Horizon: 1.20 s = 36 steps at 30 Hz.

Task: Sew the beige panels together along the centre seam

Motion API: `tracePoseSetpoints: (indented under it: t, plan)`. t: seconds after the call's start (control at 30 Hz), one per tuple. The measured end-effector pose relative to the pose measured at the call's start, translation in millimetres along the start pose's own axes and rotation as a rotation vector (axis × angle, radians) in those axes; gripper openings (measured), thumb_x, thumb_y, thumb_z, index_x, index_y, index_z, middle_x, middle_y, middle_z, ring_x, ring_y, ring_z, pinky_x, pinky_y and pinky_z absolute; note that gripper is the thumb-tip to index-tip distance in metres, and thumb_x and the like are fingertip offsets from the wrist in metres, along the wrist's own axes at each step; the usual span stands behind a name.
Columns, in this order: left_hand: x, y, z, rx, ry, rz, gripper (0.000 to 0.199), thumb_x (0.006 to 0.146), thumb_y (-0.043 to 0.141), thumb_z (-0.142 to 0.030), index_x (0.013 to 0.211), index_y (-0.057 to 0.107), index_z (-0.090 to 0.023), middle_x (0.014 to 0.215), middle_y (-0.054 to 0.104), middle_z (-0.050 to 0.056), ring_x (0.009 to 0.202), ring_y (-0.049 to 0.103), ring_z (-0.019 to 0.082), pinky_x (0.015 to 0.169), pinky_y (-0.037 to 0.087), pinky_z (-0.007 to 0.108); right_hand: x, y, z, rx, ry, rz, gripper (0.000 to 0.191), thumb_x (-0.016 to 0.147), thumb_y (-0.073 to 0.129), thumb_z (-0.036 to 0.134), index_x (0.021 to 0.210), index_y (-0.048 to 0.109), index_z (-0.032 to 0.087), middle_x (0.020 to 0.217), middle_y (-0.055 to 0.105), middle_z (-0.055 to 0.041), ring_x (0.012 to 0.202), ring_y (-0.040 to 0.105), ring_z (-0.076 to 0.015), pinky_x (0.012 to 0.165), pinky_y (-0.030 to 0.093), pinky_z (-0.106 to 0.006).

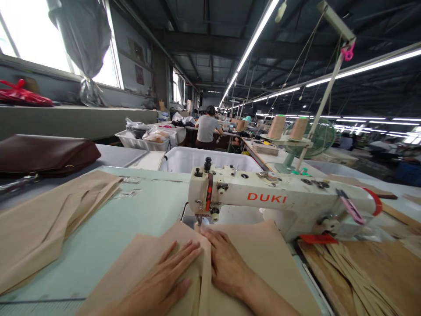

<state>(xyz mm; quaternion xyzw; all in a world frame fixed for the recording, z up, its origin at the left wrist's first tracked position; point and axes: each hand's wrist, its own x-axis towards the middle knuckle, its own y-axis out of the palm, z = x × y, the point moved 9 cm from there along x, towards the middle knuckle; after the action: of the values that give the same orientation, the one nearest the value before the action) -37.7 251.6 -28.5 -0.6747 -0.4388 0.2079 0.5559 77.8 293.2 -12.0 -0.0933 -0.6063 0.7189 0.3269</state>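
Beige fabric panels point(253, 250) lie under the head of a white sewing machine point(230, 193), with a raised fold point(205, 272) running from the needle toward me. My left hand point(164, 276) rests flat on the left panel, fingers stretched out and slightly apart. Close to the presser foot point(199, 220), my right hand point(228, 261) has its fingers bent together along the fold, gripping the fabric at its edge. The underside of the right fingers is hidden. More beige pieces point(49, 219) lie on the pale green tabletop point(151, 197) at left.
A dark brown leather piece point(46, 153) lies at far left. Behind the machine stands a white bin point(210, 158). Thread cones point(276, 127) sit on a stand at right. Cut strips point(358, 276) lie on a brown board. A person point(206, 129) works farther back.
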Motion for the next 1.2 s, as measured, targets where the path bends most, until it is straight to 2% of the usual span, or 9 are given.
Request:
tracePoseSetpoints:
  t: [0.2,0.33,0.5,0.57,0.67,0.77,0.9,1.07,1.2]
  plan:
    - [16,10.8,6,-0.019,0.005,-0.05,0.056,0.105,0.042,-0.039,0.157,0.02,-0.036,0.157,0.031,-0.002,0.144,0.032,0.024,0.121,0.022,0.048,-17,2,10,0.024,0.049,0.069,0.063,0.096,0.044,0.031,0.155,0.026,0.022,0.159,0.028,-0.0021,0.147,0.022,-0.0178,0.124,0.018,-0.036]
    - [27,1.0,12,0.026,-0.028,-0.179,0.048,0.105,0.042,-0.038,0.152,0.035,-0.034,0.152,0.044,-0.001,0.139,0.041,0.022,0.121,0.024,0.044,-22,4,12,0.012,0.061,0.113,0.067,0.093,0.046,0.027,0.156,0.024,0.019,0.16,0.027,-0.0028,0.148,0.02,-0.0172,0.124,0.016,-0.035]
    - [50,-21.1,34,0.067,-0.109,-0.297,0.028,0.102,0.047,-0.036,0.117,0.068,-0.026,0.125,0.062,0.007,0.118,0.056,0.025,0.111,0.033,0.047,-23,8,9,-0.009,0.088,0.114,0.067,0.089,0.046,0.026,0.153,0.031,0.014,0.157,0.033,-0.0071,0.147,0.023,-0.0196,0.124,0.017,-0.038]
    - [54,-26.6,37,0.072,-0.122,-0.307,0.027,0.101,0.046,-0.034,0.102,0.071,-0.022,0.113,0.064,0.008,0.109,0.057,0.025,0.105,0.038,0.045,-22,9,9,-0.006,0.086,0.111,0.067,0.087,0.048,0.026,0.151,0.035,0.013,0.155,0.036,-0.0082,0.146,0.025,-0.0203,0.124,0.017,-0.038]
    - [47,-26.2,28,0.051,-0.11,-0.271,0.028,0.102,0.047,-0.033,0.091,0.07,-0.021,0.099,0.066,0.006,0.097,0.061,0.021,0.092,0.046,0.035,-22,8,10,0.0,0.068,0.088,0.066,0.087,0.05,0.025,0.15,0.037,0.016,0.153,0.039,-0.0086,0.145,0.028,-0.0211,0.123,0.019,-0.039]
    - [29,-21.0,14,0.018,-0.103,-0.236,0.02,0.1,0.052,-0.034,0.106,0.068,-0.023,0.108,0.068,0.003,0.102,0.062,0.02,0.093,0.047,0.032,-20,4,14,0.003,0.038,0.07,0.065,0.088,0.051,0.025,0.151,0.036,0.018,0.153,0.039,-0.0082,0.145,0.028,-0.0215,0.122,0.02,-0.04]
    - [13,-14.9,6,0.001,-0.101,-0.23,0.036,0.1,0.052,-0.035,0.133,0.054,-0.022,0.137,0.056,0.006,0.127,0.05,0.025,0.112,0.035,0.039,-19,2,15,-0.002,0.028,0.053,0.059,0.09,0.051,0.022,0.149,0.04,0.019,0.152,0.04,-0.0075,0.145,0.027,-0.0206,0.122,0.02,-0.04]
    - [12,-8.1,7,-0.005,-0.073,-0.205,0.041,0.101,0.051,-0.033,0.141,0.048,-0.026,0.145,0.049,0.005,0.136,0.043,0.023,0.119,0.025,0.039,-20,4,13,-0.015,0.043,0.053,0.059,0.091,0.049,0.018,0.149,0.04,0.018,0.15,0.043,-0.0083,0.144,0.029,-0.0205,0.122,0.021,-0.04]
    - [6,-7.5,0,0.024,-0.038,-0.206,0.043,0.101,0.05,-0.033,0.144,0.045,-0.026,0.145,0.049,0.005,0.135,0.044,0.023,0.12,0.024,0.039,-20,4,13,-0.021,0.043,0.044,0.06,0.09,0.049,0.018,0.149,0.039,0.017,0.149,0.044,-0.0065,0.144,0.029,-0.019,0.123,0.019,-0.038]
